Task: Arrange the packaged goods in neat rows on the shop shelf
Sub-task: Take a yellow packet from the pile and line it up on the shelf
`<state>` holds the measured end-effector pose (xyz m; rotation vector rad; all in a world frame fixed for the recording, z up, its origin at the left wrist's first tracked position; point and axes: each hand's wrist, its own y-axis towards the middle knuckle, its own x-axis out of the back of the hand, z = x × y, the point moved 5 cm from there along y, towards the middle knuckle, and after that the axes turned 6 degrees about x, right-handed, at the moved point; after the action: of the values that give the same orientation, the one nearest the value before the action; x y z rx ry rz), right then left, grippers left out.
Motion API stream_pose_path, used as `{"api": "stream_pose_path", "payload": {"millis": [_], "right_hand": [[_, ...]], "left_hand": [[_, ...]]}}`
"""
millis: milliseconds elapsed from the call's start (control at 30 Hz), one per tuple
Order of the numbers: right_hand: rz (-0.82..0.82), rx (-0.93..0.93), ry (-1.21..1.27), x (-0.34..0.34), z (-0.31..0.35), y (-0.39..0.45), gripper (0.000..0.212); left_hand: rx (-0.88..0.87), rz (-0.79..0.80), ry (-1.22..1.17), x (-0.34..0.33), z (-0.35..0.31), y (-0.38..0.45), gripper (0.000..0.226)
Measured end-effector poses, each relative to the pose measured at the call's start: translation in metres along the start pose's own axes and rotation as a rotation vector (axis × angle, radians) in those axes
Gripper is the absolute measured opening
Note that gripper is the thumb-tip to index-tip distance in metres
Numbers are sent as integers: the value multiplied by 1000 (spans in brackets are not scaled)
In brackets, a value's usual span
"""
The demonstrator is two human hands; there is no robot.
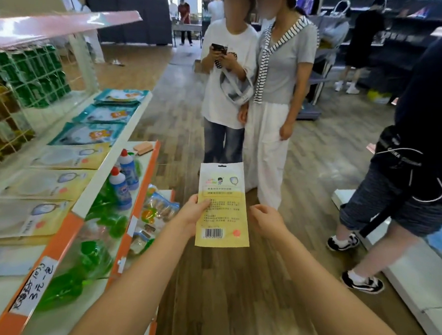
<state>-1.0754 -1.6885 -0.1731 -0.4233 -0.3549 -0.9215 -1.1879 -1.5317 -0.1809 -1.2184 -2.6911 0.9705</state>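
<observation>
My left hand (194,212) pinches the left edge of a flat yellow-and-white packet (222,204), held upright over the aisle floor with its barcode side facing me. My right hand (267,220) hovers just right of the packet with loosely curled fingers, holding nothing and not touching it. On the shop shelf (108,169) to my left, similar yellow packets (52,180) lie flat in a row. Beyond them lie teal packets (105,114).
Lower shelf tiers hold blue bottles (123,183), green plastic items (93,257) and snack bags (158,204). Two people (250,85) stand in the aisle ahead; another person (410,161) stands at right beside a low white platform (416,286). A wire rack (14,90) backs the shelf.
</observation>
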Motion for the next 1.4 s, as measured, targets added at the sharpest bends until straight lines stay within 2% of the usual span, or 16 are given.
{"api": "stream_pose_path", "payload": {"millis": [100, 233, 400, 567, 700, 867, 967, 1067, 1200, 1267, 1333, 1400], "right_hand": [[-34, 60, -80, 3, 6, -6, 32], [10, 130, -176, -9, 15, -8, 42], [118, 218, -500, -29, 23, -21, 66], [252, 237, -614, -47, 23, -34, 83], [134, 362, -840, -45, 35, -38, 68], [7, 471, -900, -36, 36, -31, 45], [-4, 434, -820, -30, 28, -24, 36], [22, 278, -627, -22, 13, -16, 28], [58, 82, -280, -12, -7, -11, 24], [-12, 9, -136, -9, -17, -7, 20], [-72, -90, 95, -10, -30, -4, 18], [-90, -217, 438, -18, -40, -6, 21]], "left_hand": [[-51, -105, -1, -3, -1, 5, 24], [-73, -153, -13, -13, -1, 7, 27], [-57, -198, 2, -21, 0, 11, 23], [-21, -222, 7, -29, 1, 11, 36], [-20, -213, -70, -32, 1, 9, 45], [-9, -205, -42, -32, 6, 13, 31], [17, -155, -26, -33, 11, 12, 33], [12, -95, -65, -33, 10, 8, 37], [-26, -150, -43, -17, 4, 12, 42], [-26, -200, -12, -8, 4, 17, 41], [8, -248, 16, -2, 9, 18, 45], [64, -233, 17, 0, 17, 18, 52]]}}
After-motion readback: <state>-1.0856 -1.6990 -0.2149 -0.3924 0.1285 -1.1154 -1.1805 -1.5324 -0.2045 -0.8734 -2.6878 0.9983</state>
